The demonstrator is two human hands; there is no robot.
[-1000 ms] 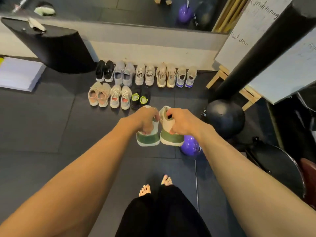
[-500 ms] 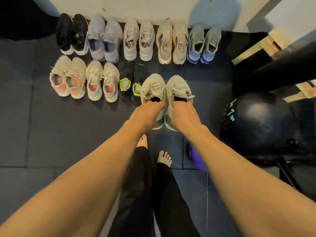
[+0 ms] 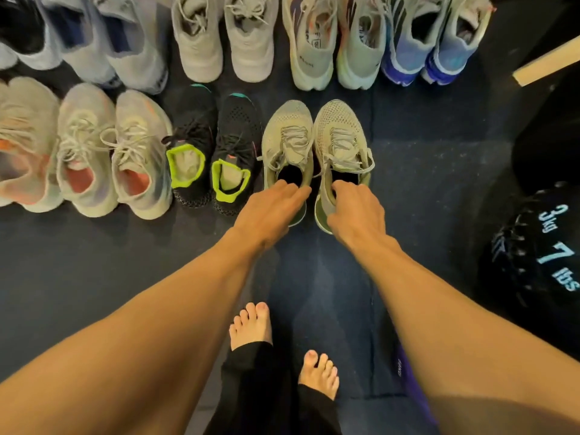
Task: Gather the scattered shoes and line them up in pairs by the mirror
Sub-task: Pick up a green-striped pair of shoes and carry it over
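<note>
Placing step, front row on the dark rubber floor (image 3: pixel 94 277): just right of the black knit trainers with neon-green collars (image 3: pixel 213 152), the left hand (image 3: pixel 266 211) is hooking its grip over the heel collar of the left olive mesh trainer (image 3: pixel 287 142). The right olive mesh trainer (image 3: pixel 340 142) is touching it, its heel collar pinched in the grip of the right hand (image 3: pixel 357 211). Both soles are apparently resting down, so the next move is calling for a release.

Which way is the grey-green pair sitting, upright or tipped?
Upright: the grey-green pair shows laces and openings facing up, side by side beside the black pair. The left hand and right hand hold the heels.
</note>
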